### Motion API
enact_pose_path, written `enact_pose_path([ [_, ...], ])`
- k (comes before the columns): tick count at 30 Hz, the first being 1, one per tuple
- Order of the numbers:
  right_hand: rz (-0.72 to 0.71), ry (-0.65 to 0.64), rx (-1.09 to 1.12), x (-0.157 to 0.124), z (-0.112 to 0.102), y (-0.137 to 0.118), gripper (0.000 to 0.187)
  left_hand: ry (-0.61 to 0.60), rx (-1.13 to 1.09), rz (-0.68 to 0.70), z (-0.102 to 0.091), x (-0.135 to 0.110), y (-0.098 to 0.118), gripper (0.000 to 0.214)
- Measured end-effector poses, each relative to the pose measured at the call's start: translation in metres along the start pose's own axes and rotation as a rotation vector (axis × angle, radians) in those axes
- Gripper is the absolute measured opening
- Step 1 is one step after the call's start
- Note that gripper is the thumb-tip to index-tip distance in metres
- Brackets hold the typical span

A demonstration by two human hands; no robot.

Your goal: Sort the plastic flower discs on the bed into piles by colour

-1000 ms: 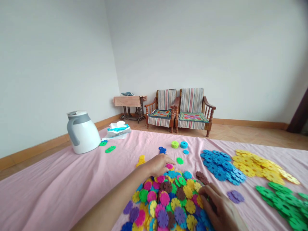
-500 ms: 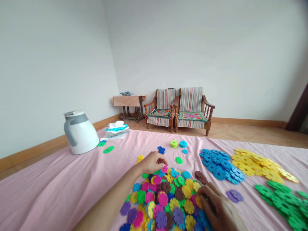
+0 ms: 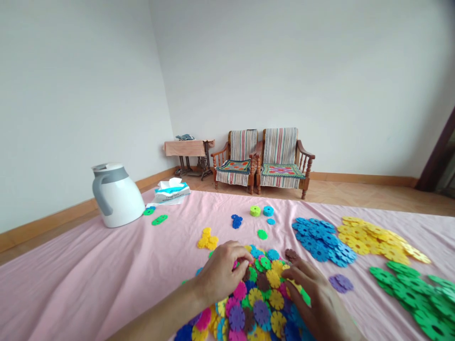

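Many multicoloured round plastic discs lying heaped on pink cloth, faces mostly pointing up, heap's long axis unclear; left hand curling over heap, right hand curling alongside; cannot tell grips.

Notched discs | mixed colours | heaped, overlapping | on pink cloth

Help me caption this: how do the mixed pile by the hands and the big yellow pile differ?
The mixed pile shows many colors; the yellow pile, one. The left hand and right hand are at the mixed pile, neither at the yellow pile. The mixed pile lies nearer than the yellow pile. Both are notched discs on the pink cloth.
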State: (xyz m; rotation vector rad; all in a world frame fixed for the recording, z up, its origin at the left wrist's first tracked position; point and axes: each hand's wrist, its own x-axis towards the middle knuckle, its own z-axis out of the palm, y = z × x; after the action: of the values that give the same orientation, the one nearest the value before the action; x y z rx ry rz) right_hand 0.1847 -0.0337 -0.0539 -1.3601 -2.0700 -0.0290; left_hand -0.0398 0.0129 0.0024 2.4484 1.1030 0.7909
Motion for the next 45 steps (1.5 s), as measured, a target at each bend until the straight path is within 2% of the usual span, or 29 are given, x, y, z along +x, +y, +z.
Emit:
enact_pose_path([
  [4,-0.018,-0.076,-0.031,0.025,-0.003,-0.015,0.018,0.12,-0.011,0.028,-0.004,-0.023,-0.004,0.026],
  [9,0.065,-0.152,-0.083,0.046,0.005,-0.023,0.011,0.392,-0.001,-0.04,0.0,-0.027,-0.035,0.022],
  [12,0.082,-0.171,-0.086,0.047,0.012,-0.023,0.013,0.463,-0.004,-0.062,0.004,-0.028,-0.046,0.021],
  [17,0.059,-0.151,-0.082,0.04,0.023,-0.019,0.021,0.509,-0.03,-0.057,0.003,-0.03,-0.046,0.02],
  [21,0.031,-0.082,-0.127,0.041,0.022,-0.012,0.024,0.564,-0.045,-0.069,-0.004,-0.03,-0.046,0.02],
  [26,0.217,-0.018,-0.022,0.068,0.022,0.007,0.024,0.617,-0.09,-0.143,-0.009,-0.029,-0.056,0.019],
  [31,0.374,-0.026,0.053,0.101,0.041,0.03,0.022,0.659,-0.146,-0.173,-0.008,-0.028,-0.067,0.02],
  [34,0.447,-0.032,0.094,0.111,0.05,0.039,0.026,0.673,-0.154,-0.164,-0.01,-0.026,-0.07,0.02],
  [36,0.469,-0.043,0.108,0.112,0.048,0.043,0.029,0.676,-0.155,-0.165,-0.011,-0.026,-0.07,0.019],
  [39,0.447,-0.089,0.111,0.106,0.036,0.043,0.027,0.687,-0.155,-0.166,-0.012,-0.025,-0.069,0.019],
  [45,0.279,-0.261,0.12,0.08,0.015,0.032,0.017,0.687,-0.164,-0.167,-0.009,-0.026,-0.069,0.019],
])
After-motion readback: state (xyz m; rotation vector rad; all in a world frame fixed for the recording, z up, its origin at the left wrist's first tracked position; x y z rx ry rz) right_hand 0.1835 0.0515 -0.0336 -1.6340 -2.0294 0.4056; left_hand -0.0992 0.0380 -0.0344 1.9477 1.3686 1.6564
